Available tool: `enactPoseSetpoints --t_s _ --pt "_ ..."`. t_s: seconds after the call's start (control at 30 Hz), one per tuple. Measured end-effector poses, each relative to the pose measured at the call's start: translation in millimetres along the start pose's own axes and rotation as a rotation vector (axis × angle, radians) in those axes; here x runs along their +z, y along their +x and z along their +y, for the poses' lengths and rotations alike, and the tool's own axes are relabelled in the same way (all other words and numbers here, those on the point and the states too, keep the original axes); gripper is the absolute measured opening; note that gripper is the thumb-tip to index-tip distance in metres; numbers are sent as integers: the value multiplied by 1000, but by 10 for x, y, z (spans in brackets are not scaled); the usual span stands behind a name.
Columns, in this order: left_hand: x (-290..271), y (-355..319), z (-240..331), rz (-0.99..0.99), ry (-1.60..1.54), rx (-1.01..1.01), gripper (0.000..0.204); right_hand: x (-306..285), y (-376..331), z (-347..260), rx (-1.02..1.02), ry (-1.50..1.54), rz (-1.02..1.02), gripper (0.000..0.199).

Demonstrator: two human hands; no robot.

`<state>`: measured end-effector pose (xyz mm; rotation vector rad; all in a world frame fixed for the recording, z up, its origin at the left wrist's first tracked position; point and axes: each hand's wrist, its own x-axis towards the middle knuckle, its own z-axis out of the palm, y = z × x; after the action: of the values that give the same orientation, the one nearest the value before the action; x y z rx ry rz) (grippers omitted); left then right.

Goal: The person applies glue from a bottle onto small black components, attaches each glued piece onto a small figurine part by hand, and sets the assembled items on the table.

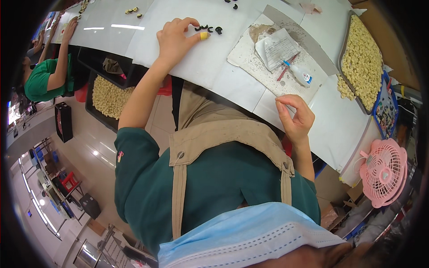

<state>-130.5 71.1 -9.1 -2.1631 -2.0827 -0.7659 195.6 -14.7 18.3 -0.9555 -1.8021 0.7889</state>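
My left hand (pixel 175 41) rests over the white table at the back, thumb and index finger apart, with yellow tape around the thumb. Several small black curved pieces (pixel 210 29) lie in a short row right by those fingertips; the nearest is between them, and I see none gripped. Close to the table's front edge, my right hand (pixel 296 117) has thumb and index fingertips pressed together. Whatever they may pinch is too small to make out. Beyond it, a white bottle with a blue tip (pixel 300 75) lies on a stained white board (pixel 250 56).
A folded printed paper (pixel 276 49) and a thin red tool (pixel 288 67) share the board. At right are a tray of cream-coloured pieces (pixel 361 58), a blue tray of small parts (pixel 386 107) and a pink fan (pixel 383 172). Someone in green (pixel 49 78) works at left.
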Motion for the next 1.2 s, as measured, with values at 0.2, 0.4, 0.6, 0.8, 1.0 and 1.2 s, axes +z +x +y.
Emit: enactPoseSetpoints --t_s 0.2,0.4,0.6,0.8,1.0,1.2 --pt "-92 93 -178 -233 -386 35 21 -179 131 4 15 -196 22 11" --pt "-85 57 -125 -141 -431 6 21 -342 320 242 183 -393 186 16" --pt "-82 80 -170 -158 -376 78 22 -282 317 356 334 -494 86 27" --pt "-145 -421 373 -99 -927 -85 18 -268 252 225 297 -609 3 23" --pt "-118 -1150 1063 -395 -1762 -451 25 -98 -46 -84 377 -148 179 23" --pt "-117 -1271 1132 -620 -1797 -683 30 57 -320 -198 177 25 171 22"
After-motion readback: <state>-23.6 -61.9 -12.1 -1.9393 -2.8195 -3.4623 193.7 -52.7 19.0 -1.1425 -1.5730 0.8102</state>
